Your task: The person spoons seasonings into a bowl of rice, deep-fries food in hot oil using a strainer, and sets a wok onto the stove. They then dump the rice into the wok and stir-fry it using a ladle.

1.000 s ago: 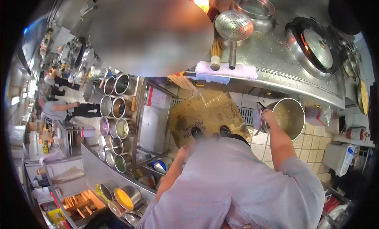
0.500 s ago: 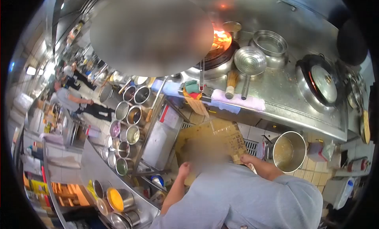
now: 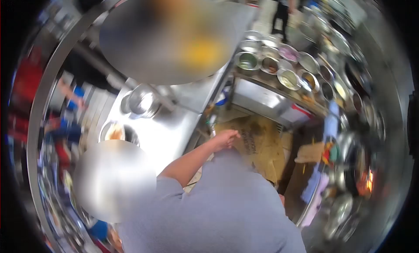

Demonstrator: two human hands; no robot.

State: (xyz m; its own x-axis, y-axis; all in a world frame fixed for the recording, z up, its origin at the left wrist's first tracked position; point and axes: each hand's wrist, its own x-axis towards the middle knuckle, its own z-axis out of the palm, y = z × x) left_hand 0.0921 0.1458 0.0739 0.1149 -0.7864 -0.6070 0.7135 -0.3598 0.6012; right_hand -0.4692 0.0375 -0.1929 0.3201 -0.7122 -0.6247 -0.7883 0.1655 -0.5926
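My left hand (image 3: pixel 226 139) is held in front of my chest, its fingers curled in and nothing seen in them. Below it on the floor lies a stained brown cardboard sheet (image 3: pixel 262 145) with dark print. Only a sliver of skin shows at my right side; my right hand is hidden behind my body. To the left of my left arm stands a bright steel counter (image 3: pixel 179 126) with a steel bowl (image 3: pixel 146 102) on it. A round pan with orange-brown remains (image 3: pixel 115 131) sits nearer on the same counter.
Several steel pots of ingredients, among them a pot of green contents (image 3: pixel 248 61), stand on a shelf ahead. A stove flame (image 3: pixel 370 182) burns at the right, past a lilac towel (image 3: pixel 317 192). Other people stand at the far left and top. Two large patches are blurred out.
My view and body have swung left: the stove has moved to the right side and the steel counter is beside me. My left hand has risen; my right hand has gone out of sight.
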